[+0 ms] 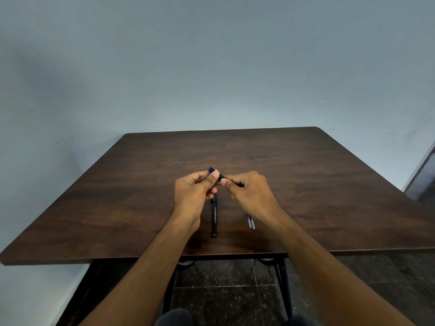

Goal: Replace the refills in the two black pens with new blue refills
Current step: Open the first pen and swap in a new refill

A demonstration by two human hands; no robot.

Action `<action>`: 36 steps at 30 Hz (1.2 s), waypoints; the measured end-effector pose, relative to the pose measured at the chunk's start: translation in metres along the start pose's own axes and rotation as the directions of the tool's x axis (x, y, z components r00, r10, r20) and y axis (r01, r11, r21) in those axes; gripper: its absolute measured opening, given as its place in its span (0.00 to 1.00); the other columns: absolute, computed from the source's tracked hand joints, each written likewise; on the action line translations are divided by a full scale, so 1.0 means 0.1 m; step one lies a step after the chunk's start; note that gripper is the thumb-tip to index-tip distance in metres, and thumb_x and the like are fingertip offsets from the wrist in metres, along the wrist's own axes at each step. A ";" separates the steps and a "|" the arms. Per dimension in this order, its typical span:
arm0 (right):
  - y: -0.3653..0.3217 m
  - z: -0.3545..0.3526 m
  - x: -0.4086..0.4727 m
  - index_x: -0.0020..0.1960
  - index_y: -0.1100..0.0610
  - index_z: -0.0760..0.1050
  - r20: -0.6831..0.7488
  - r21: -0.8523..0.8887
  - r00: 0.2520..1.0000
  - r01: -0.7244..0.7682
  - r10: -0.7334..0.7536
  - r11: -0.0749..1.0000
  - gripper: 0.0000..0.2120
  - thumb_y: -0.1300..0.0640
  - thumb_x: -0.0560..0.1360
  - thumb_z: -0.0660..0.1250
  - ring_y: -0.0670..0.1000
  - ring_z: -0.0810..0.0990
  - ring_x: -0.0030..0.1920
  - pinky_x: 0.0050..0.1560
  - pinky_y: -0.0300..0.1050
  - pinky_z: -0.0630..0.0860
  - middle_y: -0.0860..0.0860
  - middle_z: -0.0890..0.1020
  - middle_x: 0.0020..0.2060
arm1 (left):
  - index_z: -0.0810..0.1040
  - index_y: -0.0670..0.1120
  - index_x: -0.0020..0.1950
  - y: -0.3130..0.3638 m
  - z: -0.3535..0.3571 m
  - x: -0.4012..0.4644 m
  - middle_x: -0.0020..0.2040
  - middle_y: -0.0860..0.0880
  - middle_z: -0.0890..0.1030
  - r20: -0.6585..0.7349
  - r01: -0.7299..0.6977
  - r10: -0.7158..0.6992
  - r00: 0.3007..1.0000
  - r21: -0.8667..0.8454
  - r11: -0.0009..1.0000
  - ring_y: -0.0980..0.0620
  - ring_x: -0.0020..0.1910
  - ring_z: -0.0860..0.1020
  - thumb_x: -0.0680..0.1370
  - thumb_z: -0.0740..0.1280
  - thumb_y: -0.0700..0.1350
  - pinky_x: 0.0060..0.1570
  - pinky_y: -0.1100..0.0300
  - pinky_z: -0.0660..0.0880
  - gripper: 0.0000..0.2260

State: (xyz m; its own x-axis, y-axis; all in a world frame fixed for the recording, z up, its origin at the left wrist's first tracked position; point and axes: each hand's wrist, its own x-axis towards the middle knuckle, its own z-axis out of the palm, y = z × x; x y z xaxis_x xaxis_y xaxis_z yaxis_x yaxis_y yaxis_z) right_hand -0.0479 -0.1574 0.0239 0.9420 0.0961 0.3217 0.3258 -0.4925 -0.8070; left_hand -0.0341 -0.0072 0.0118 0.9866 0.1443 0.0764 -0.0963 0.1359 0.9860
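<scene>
Dark wood table (306,184) against pale wall; left hand (195,191) and right hand (249,192) both pinch one pen (220,177) above second pen (214,217); refills (251,222) right of it; pen light, slick, grip barrel ends

Black pen (214,217) with white lettering — dark brown wood-grain table (306,184).

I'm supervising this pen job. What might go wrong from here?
The left hand and right hand hold one black pen above the table; a loosened part may drop. The right forearm lies over the blue refills and may brush them.
</scene>
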 end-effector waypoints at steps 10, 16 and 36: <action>-0.05 -0.14 -0.09 0.30 0.54 0.81 0.002 -0.002 0.993 -0.116 0.116 0.993 0.20 0.54 0.81 0.67 0.42 0.66 0.20 0.23 0.34 0.63 0.46 0.75 0.20 | 0.85 0.42 0.50 0.01 0.03 0.04 0.38 0.47 0.87 -0.057 -0.025 0.025 0.998 -0.006 1.000 0.58 0.30 0.79 0.75 0.76 0.43 0.35 0.62 0.78 0.07; -0.04 -0.24 -0.14 0.26 0.51 0.80 -0.015 -0.014 0.987 -0.160 0.159 0.987 0.21 0.59 0.78 0.67 0.43 0.69 0.22 0.23 0.34 0.65 0.54 0.87 0.33 | 0.86 0.43 0.49 0.05 0.03 0.05 0.38 0.48 0.87 -0.113 -0.023 0.021 0.993 -0.020 1.000 0.59 0.29 0.78 0.75 0.76 0.45 0.32 0.66 0.77 0.06; 0.15 -0.45 -0.34 0.48 0.53 0.86 -0.075 -0.003 0.969 -0.236 0.236 0.972 0.07 0.62 0.78 0.70 0.52 0.78 0.26 0.32 0.44 0.80 0.61 0.86 0.35 | 0.87 0.47 0.49 0.09 0.36 0.28 0.40 0.48 0.83 0.074 -0.040 -0.102 0.992 0.952 0.302 0.53 0.39 0.78 0.71 0.79 0.52 0.37 0.58 0.74 0.12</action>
State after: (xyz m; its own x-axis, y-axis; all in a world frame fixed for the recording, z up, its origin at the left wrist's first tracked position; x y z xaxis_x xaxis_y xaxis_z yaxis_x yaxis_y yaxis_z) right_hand -0.0790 -0.2067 0.0233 0.9833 -0.0881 0.1589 0.0936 -0.5042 -0.8585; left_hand -0.0030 -0.0369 0.0277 0.9983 0.0566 -0.0137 0.0569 -0.8982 0.4358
